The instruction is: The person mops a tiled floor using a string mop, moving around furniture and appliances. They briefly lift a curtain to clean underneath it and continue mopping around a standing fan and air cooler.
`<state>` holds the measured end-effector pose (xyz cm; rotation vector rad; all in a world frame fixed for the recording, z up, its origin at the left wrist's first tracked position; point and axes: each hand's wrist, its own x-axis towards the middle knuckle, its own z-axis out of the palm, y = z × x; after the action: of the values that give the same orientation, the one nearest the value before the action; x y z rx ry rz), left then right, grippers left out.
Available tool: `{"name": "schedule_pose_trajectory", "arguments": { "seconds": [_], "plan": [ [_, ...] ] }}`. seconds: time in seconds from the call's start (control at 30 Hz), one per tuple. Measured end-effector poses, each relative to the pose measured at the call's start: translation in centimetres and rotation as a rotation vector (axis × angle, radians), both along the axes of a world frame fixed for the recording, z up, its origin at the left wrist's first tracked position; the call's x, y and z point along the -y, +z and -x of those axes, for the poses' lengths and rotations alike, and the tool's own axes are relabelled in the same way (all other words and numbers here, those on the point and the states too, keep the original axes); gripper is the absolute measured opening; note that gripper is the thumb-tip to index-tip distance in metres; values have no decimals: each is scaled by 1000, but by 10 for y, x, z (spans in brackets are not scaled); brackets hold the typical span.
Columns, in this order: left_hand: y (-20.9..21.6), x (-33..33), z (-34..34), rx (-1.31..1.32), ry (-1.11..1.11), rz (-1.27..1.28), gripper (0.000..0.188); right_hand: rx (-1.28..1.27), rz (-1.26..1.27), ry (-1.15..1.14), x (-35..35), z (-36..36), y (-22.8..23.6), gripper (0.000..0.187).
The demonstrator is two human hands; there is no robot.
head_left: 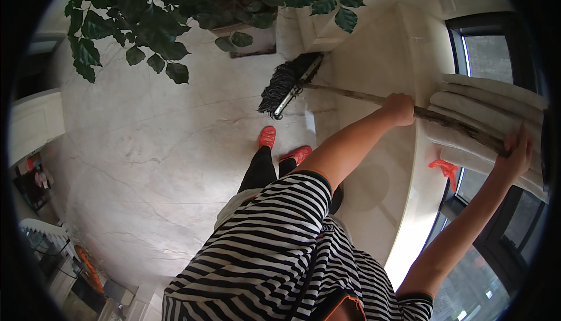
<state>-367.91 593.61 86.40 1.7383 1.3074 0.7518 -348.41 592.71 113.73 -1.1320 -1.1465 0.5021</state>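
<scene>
A flat mop (286, 89) with black strands and a pale metal bar rests on the floor beside the wall, ahead of my feet. Its long, worn handle (350, 92) slants up to the right. My left hand (400, 109) is wrapped around the handle partway along. Close to the handle's upper end, my right hand (516, 150) grips it too, with its fingers slightly blurred. Both arms reach out to the right.
A leafy plant (169, 5) in a pot overhangs the far floor. White padded rolls (491, 107) lie by the dark-framed window (488, 49), near a red plastic bag (445, 170). My red clogs (267, 137) stand on the pale marble floor (146, 140). White cabinetry (36, 123) lines the left.
</scene>
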Motion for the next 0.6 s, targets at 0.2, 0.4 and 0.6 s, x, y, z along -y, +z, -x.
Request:
{"name": "schedule_pose_trajectory", "arguments": {
  "seconds": [0.2, 0.4, 0.6],
  "plan": [
    [-3, 30, -52, -38, 54, -29, 15, 61, 16, 83, 23, -57, -5, 9],
    [-71, 72, -92, -2, 243, -8, 15, 1, 55, 324, 33, -87, -63, 2],
    [-128, 142, -84, -120, 300, 214, 18, -120, 205, 383, 89, -79, -151, 13]
  ]
}}
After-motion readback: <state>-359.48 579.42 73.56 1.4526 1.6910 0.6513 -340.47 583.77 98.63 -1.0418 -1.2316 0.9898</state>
